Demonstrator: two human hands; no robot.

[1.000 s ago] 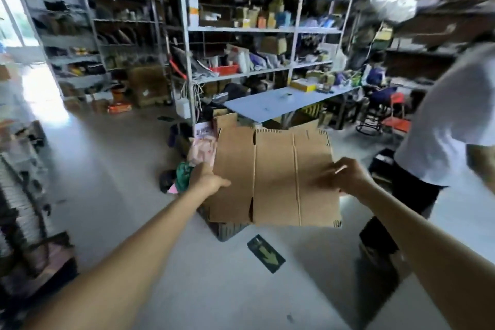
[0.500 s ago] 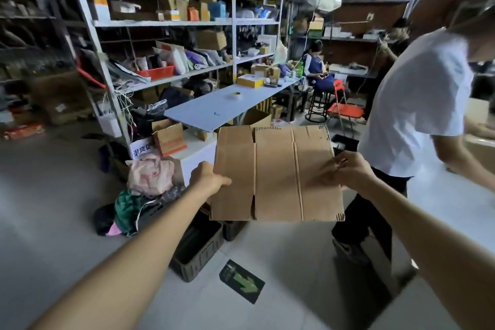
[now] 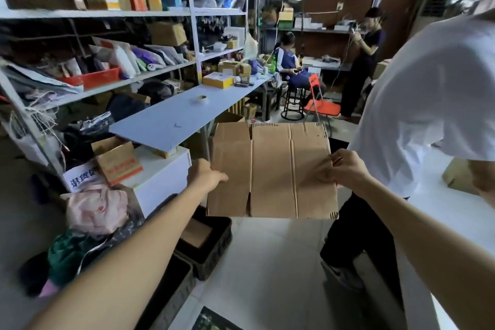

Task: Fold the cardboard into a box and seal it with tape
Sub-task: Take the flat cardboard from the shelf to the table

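a flat sheet of cardboard (image 3: 270, 169) is held up in mid-air in front of the wearer, above the floor, facing the camera with its creases running top to bottom and small flap slits at the top and bottom edges. the left grip (image 3: 205, 175) pinches the left edge, thumb on the near face and the other fingers hidden behind. the right grip (image 3: 345, 169) pinches the right edge with curled fingers. nothing is folded yet, so this looks like the very start: carrying the sheet to a work spot.

farther off and to the left stands a long pale blue counter (image 3: 160, 126), and a tape roll (image 3: 201, 99) lies on it, well apart from the cardboard. cluttered shelves (image 3: 107, 12) run along the left. a person in a white shirt (image 3: 428, 94) stands close on the right, just beside the sheet.

the next move probably calls for opening the sheet along its creases into a tube, then folding the flaps shut. the tape must be fetched from the counter, and the close bystander leaves little room on the right.
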